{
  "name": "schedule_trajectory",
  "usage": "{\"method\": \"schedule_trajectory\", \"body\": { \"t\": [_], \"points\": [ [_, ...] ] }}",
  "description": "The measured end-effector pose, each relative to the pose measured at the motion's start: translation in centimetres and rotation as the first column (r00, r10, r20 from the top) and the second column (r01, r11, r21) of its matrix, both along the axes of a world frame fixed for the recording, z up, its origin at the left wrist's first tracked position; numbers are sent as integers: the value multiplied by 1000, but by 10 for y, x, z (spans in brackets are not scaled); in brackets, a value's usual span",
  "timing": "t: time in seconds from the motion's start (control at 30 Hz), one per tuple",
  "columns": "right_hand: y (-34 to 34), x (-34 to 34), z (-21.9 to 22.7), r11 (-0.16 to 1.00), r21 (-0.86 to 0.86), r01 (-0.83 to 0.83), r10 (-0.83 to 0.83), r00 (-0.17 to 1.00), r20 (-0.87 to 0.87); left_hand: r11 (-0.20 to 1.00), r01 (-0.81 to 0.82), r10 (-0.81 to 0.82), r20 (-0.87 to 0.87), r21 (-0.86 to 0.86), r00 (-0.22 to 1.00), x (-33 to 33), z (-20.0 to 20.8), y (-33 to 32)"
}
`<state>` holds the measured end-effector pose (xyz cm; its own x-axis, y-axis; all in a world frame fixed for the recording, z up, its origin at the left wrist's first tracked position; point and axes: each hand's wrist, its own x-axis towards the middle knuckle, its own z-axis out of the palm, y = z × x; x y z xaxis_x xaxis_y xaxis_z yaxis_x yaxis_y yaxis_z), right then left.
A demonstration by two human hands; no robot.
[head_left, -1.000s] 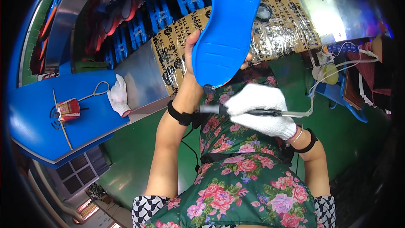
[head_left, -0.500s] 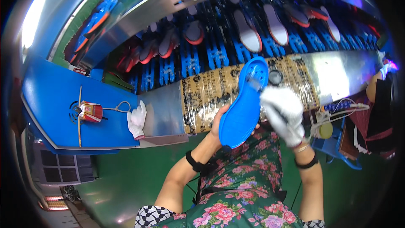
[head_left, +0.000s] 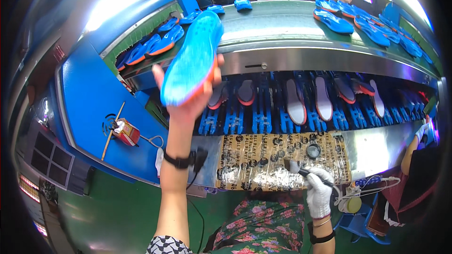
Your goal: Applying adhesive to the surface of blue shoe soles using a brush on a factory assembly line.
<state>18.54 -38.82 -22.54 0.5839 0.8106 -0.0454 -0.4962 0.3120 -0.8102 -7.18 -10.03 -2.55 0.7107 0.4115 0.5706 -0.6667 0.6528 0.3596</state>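
My bare left hand [head_left: 193, 103] is raised at upper left, its fingers closed around a blue shoe sole [head_left: 190, 61] with an orange edge. The sole is tilted, its upper end near the green conveyor belt [head_left: 263, 21]. My right hand [head_left: 320, 193], in a white knitted glove, grips a brush [head_left: 294, 165] with a dark handle and pale bristles. That brush is over the near part of a work surface [head_left: 254, 160] covered in printed brown tape. Just beyond it stands a small round black pot [head_left: 313, 150].
Several blue soles [head_left: 333, 21] lie on the belt. Below it, shoe bottoms [head_left: 296, 103] rest on a rack with blue holders [head_left: 262, 120]. A blue cabinet [head_left: 89, 84] at left bears a red box [head_left: 127, 134]. Other people work behind the belt and at right.
My left hand has carried the sole from in front of my body up and left toward the belt. My right hand with the brush has moved away from the sole. The view has tilted upward.
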Motion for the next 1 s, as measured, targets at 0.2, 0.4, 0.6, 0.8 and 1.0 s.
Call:
{"method": "schedule_trajectory", "body": {
  "t": [0.2, 0.4, 0.6, 0.8, 1.0],
  "points": [
    [19, -24, -28, 990, -59, -125, 127, 991, 36, 822, -407, 396, -113, -398, 911, -12, 25, 113],
    [10, -18, -44, 988, -142, -56, 47, 996, -72, 298, -951, 896, -368, 85, 248, -31, 0, 118],
    [10, -29, -53, 981, -167, -99, 86, 993, -83, -481, -73, 627, 285, 874, -725, -64, 13, 154],
    [11, -29, -55, 983, -166, -78, 68, 995, -67, -260, 2, 618, 168, 966, -768, -51, 31, 164],
    [13, -21, -66, 986, -157, -54, 46, 997, -57, -388, 54, 552, 279, 920, -785, -43, 24, 183]
  ]
}}
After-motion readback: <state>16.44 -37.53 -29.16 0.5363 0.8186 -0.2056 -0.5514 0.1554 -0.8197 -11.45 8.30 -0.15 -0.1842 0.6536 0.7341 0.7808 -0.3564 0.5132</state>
